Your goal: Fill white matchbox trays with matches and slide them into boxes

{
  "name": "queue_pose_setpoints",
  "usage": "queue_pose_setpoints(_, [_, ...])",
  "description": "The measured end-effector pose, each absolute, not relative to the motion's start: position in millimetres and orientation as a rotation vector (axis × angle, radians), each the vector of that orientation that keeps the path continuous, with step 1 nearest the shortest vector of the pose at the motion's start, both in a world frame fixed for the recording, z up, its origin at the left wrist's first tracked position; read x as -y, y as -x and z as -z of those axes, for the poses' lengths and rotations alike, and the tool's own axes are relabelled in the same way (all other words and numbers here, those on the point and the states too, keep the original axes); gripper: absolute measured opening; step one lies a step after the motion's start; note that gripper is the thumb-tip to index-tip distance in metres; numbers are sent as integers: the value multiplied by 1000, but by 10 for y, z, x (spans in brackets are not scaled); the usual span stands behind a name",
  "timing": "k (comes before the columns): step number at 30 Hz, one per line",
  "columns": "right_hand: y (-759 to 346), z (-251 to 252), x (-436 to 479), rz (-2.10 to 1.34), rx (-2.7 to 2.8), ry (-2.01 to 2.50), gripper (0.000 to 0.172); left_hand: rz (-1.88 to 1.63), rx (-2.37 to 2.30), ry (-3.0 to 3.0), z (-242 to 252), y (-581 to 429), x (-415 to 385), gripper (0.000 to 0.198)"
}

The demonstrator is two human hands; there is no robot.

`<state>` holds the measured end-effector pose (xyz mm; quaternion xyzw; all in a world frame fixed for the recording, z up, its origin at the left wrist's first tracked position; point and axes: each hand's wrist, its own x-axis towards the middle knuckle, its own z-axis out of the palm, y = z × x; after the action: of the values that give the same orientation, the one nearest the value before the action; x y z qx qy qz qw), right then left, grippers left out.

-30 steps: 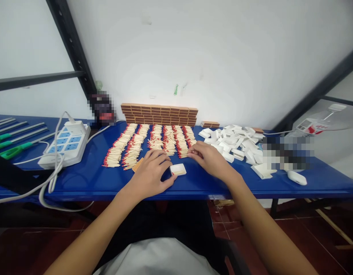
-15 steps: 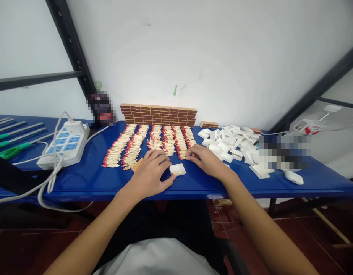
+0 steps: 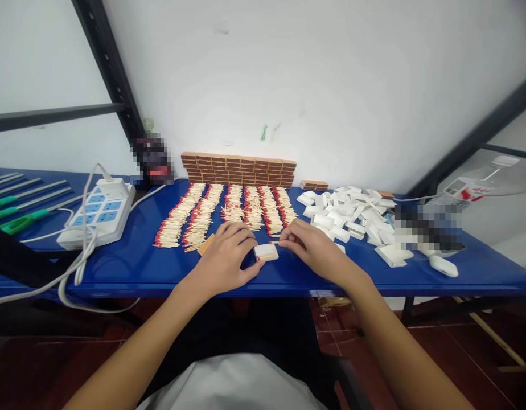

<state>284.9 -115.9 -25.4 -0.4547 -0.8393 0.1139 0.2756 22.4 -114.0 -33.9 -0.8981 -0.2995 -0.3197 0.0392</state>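
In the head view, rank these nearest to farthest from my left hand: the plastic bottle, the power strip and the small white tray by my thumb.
1. Small white tray: by your left hand, at the thumb.
2. Power strip: off to the left.
3. Plastic bottle: far right.

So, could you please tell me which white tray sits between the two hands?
The tray at the left hand, with at least one match inside; the other trays are piled off to the right.
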Motion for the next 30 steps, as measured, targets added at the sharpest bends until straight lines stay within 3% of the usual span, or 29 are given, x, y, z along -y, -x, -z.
queue_pose_setpoints(13, [-2942,259,853,-315,2179,1380,11,986,927,2745,344,-216,1137,17])
queue_pose_setpoints(30, [-2741,118,1106,-342,2246,1211,13,968,923,2749,346,-217,1136,21])
